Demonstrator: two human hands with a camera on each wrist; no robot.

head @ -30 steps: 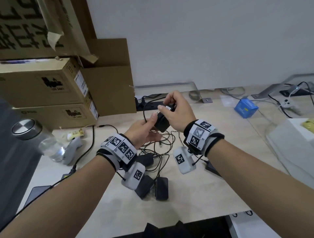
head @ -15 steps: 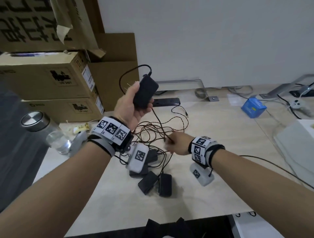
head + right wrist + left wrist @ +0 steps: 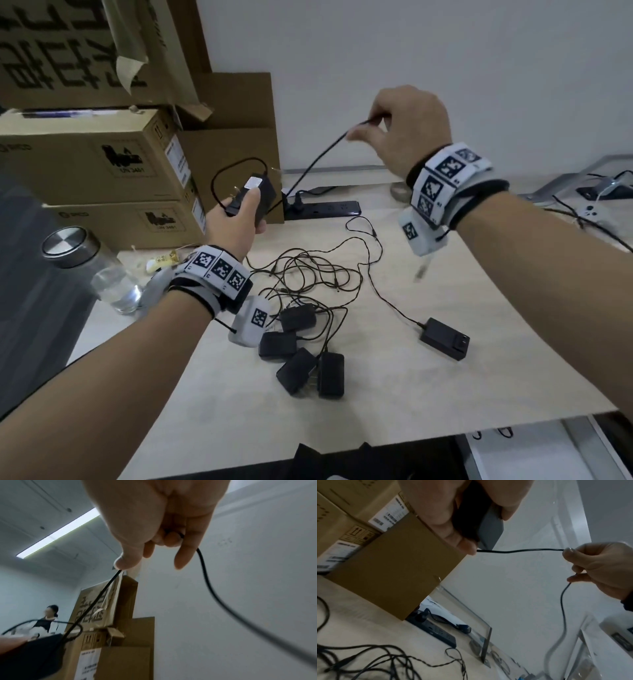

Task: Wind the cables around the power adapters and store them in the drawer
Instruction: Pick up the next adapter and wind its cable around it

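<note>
My left hand [image 3: 239,219] grips a black power adapter [image 3: 255,197] above the desk's back left, its prongs pointing left; the left wrist view shows the adapter [image 3: 481,524] between thumb and fingers. Its thin black cable [image 3: 318,157] runs taut up to my right hand [image 3: 394,126], raised high, which pinches the cable [image 3: 109,582] between thumb and fingers. The rest of the cable [image 3: 562,604] hangs down from that hand. Several more black adapters [image 3: 301,356] lie clustered on the desk with tangled cables [image 3: 318,274]. One adapter [image 3: 445,337] lies apart to the right. No drawer is visible.
Stacked cardboard boxes [image 3: 102,171] stand at the back left. A steel-capped glass bottle [image 3: 89,267] sits at the left edge. A black power strip [image 3: 325,209] lies along the back of the wooden desk [image 3: 445,394]. A person [image 3: 46,620] stands far off.
My right hand has risen from the cable tangle on the desk to high up at the right, pulling the held adapter's cable taut. My left hand has lowered slightly with the adapter.
</note>
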